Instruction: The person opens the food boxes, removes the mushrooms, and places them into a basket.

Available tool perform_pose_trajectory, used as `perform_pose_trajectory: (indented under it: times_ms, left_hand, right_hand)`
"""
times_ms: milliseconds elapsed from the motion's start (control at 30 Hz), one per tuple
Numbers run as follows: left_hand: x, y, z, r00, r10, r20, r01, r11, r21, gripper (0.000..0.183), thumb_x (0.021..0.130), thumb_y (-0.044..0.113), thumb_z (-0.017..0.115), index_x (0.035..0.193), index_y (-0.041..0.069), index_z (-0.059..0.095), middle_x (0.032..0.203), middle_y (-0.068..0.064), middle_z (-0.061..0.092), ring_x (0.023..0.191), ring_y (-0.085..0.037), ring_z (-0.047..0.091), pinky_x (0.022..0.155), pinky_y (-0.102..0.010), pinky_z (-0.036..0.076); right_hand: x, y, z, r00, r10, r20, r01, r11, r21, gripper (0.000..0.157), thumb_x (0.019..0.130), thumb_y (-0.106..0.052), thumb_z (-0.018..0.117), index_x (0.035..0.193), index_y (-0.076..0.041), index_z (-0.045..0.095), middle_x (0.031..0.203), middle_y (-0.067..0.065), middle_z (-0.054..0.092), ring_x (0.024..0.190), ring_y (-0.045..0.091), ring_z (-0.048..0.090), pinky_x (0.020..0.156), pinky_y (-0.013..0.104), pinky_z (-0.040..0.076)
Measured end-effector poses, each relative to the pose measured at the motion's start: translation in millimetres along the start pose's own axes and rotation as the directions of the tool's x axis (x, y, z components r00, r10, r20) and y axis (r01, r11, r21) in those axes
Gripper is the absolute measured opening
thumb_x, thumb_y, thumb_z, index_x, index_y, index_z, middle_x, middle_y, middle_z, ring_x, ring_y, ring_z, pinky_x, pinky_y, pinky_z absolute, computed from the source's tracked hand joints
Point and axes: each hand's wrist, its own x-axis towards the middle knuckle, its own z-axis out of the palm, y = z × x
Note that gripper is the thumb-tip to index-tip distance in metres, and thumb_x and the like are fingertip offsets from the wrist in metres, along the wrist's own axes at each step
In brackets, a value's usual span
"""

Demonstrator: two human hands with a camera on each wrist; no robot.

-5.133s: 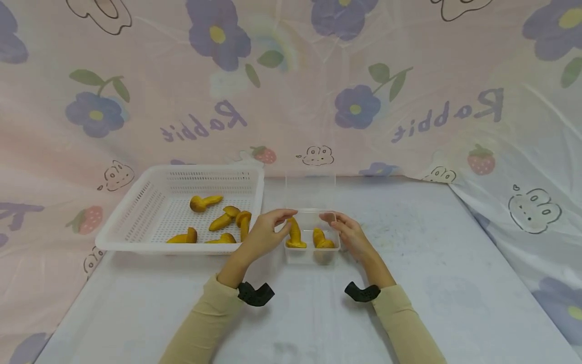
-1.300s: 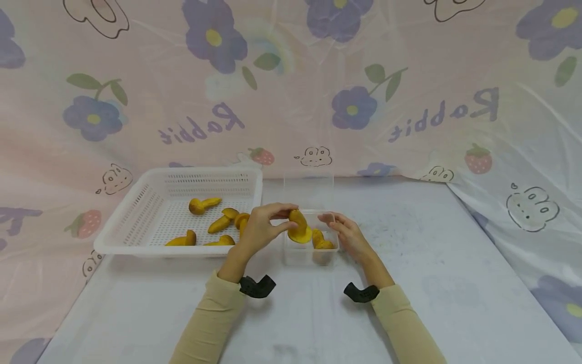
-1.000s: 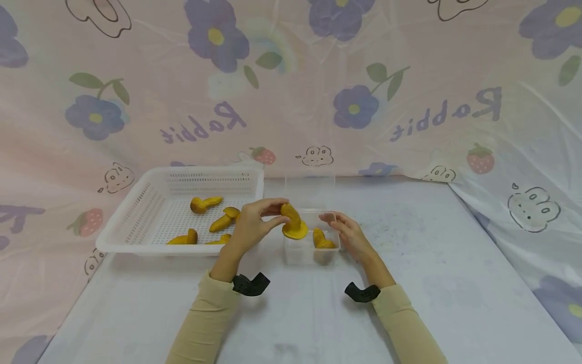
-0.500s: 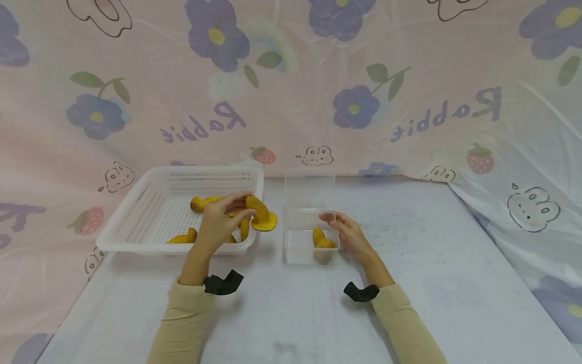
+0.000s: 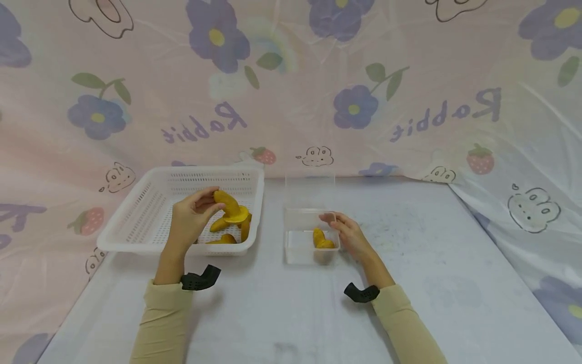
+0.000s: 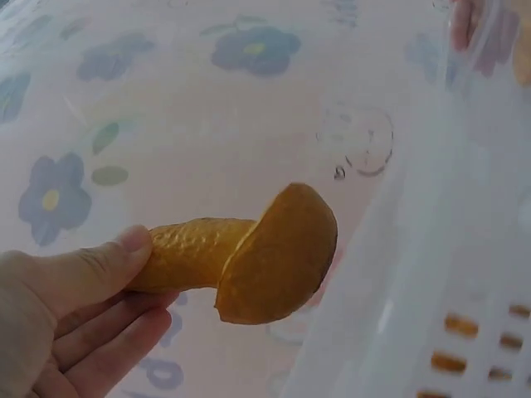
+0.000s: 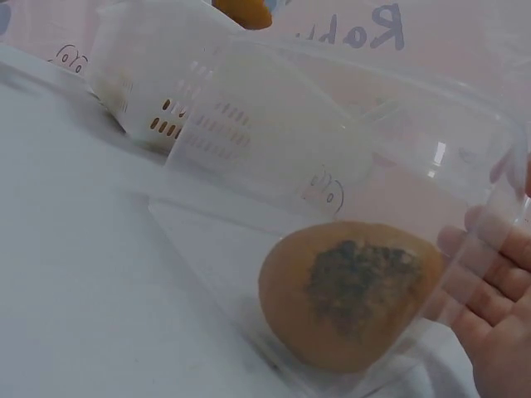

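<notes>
My left hand (image 5: 190,215) pinches a yellow-brown mushroom (image 6: 241,257) by its stem, thumb on one side and fingers on the other. The mushroom is raised over the white slotted basket (image 5: 132,247), its cap pointing away from the fingers. My right hand (image 5: 354,237) holds the right side of a clear plastic box (image 5: 295,257) by its back corner. Through the box wall in the right wrist view, fingers (image 7: 489,274) show against the outside. One mushroom (image 7: 348,290), dark-patched on its cap, lies in the box's right half. The box's clear lid (image 5: 310,189) stands raised at the back.
Several more mushrooms (image 5: 223,239) lie in the basket, some hidden behind the left hand and the held mushroom. The basket stands left of the box on a white-covered table (image 5: 454,273). A printed curtain (image 5: 291,101) hangs behind. Each wrist bears a black mount (image 5: 200,279).
My left hand has lifted the mushroom out of the clear box's left half and carried it left over the basket. My right hand has stayed at the box.
</notes>
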Motion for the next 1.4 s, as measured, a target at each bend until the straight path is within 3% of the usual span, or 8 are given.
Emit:
perform_pose_trajectory:
  times_ms: [233, 533, 767, 833, 933, 1033, 1300, 1400]
  left_hand:
    - [0.5, -17.9, -13.0, 1.0, -0.025, -0.011, 0.026, 0.996, 0.08, 0.04, 0.081, 0.0, 0.072, 0.12, -0.005, 0.064, 0.107, -0.027, 0.071, 0.087, 0.023, 0.056, 0.076, 0.004, 0.047]
    - [-0.6, -36.1, -28.5, 0.986, -0.166, 0.031, 0.159, 0.974, 0.159, 0.042, 0.085, 0.009, 0.071, 0.123, -0.006, 0.061, 0.112, -0.029, 0.068, 0.086, 0.028, 0.051, 0.076, 0.006, 0.045]
    - [-2.3, -45.5, -35.3, 0.977, -0.208, 0.05, 0.193, 0.96, 0.203, 0.041, 0.085, 0.009, 0.072, 0.121, -0.007, 0.062, 0.112, -0.029, 0.068, 0.083, 0.027, 0.051, 0.074, 0.007, 0.044]
    - [-3.1, -46.5, -36.7, 0.974, -0.219, 0.05, 0.203, 0.954, 0.222, 0.041, 0.085, 0.01, 0.072, 0.121, -0.007, 0.062, 0.111, -0.029, 0.068, 0.083, 0.017, 0.059, 0.072, 0.007, 0.044]
    - [-3.6, -47.8, -38.3, 0.973, -0.228, 0.044, 0.211, 0.946, 0.245, 0.04, 0.085, 0.009, 0.072, 0.12, -0.007, 0.062, 0.11, -0.03, 0.068, 0.087, -0.013, 0.072, 0.071, 0.008, 0.042]
    - [-3.8, -49.9, -39.4, 0.97, -0.237, 0.045, 0.218, 0.942, 0.256, 0.04, 0.085, 0.008, 0.071, 0.12, -0.008, 0.061, 0.112, -0.031, 0.067, 0.097, -0.041, 0.068, 0.072, 0.01, 0.04]
    - [-6.9, -55.7, -43.4, 0.946, -0.317, 0.069, 0.284, 0.912, 0.297, 0.043, 0.087, 0.012, 0.07, 0.124, -0.006, 0.059, 0.117, -0.03, 0.066, 0.102, -0.042, 0.067, 0.073, 0.005, 0.046]
    - [-7.1, -56.5, -44.6, 0.936, -0.344, 0.071, 0.306, 0.898, 0.315, 0.045, 0.089, 0.013, 0.068, 0.128, -0.007, 0.056, 0.124, -0.029, 0.063, 0.109, -0.042, 0.065, 0.083, -0.011, 0.055]
  right_hand:
    - [-1, 0, 0.8, 1.0, 0.003, 0.001, -0.003, 1.0, -0.012, 0.047, 0.101, -0.02, 0.043, 0.139, 0.007, 0.038, 0.145, 0.027, 0.043, 0.146, 0.036, 0.025, 0.124, 0.062, 0.001]
    - [1, -1, 1.4, 1.0, 0.01, -0.004, -0.01, 1.0, -0.006, 0.047, 0.102, -0.02, 0.043, 0.14, 0.006, 0.037, 0.147, 0.03, 0.039, 0.146, 0.036, 0.025, 0.124, 0.061, 0.001]
    - [0, -2, 0.9, 1.0, 0.014, -0.006, -0.014, 1.0, -0.001, 0.048, 0.101, -0.021, 0.044, 0.14, 0.006, 0.038, 0.143, 0.02, 0.05, 0.146, 0.036, 0.026, 0.124, 0.062, 0.001]
    - [0, -1, 0.8, 1.0, 0.017, -0.005, -0.017, 1.0, 0.003, 0.047, 0.101, -0.021, 0.044, 0.14, 0.006, 0.038, 0.139, 0.012, 0.055, 0.146, 0.036, 0.026, 0.124, 0.062, 0.001]
    - [0, -2, 1.2, 1.0, 0.016, -0.002, -0.016, 1.0, 0.016, 0.047, 0.101, -0.02, 0.045, 0.14, 0.006, 0.038, 0.131, -0.001, 0.06, 0.146, 0.036, 0.025, 0.124, 0.062, 0.0]
    - [-1, -3, 1.6, 1.0, 0.009, -0.001, -0.009, 1.0, 0.03, 0.048, 0.1, -0.019, 0.045, 0.139, 0.007, 0.038, 0.127, -0.007, 0.061, 0.146, 0.036, 0.024, 0.124, 0.061, 0.0]
    - [-2, -4, 2.1, 1.0, 0.013, 0.0, -0.013, 1.0, 0.028, 0.048, 0.1, -0.019, 0.044, 0.14, 0.008, 0.038, 0.137, 0.009, 0.057, 0.146, 0.036, 0.023, 0.124, 0.062, -0.001]
    - [-2, -4, 2.4, 1.0, 0.019, -0.004, -0.019, 0.999, 0.027, 0.047, 0.1, -0.019, 0.044, 0.14, 0.007, 0.038, 0.141, 0.016, 0.053, 0.147, 0.035, 0.023, 0.123, 0.063, -0.001]
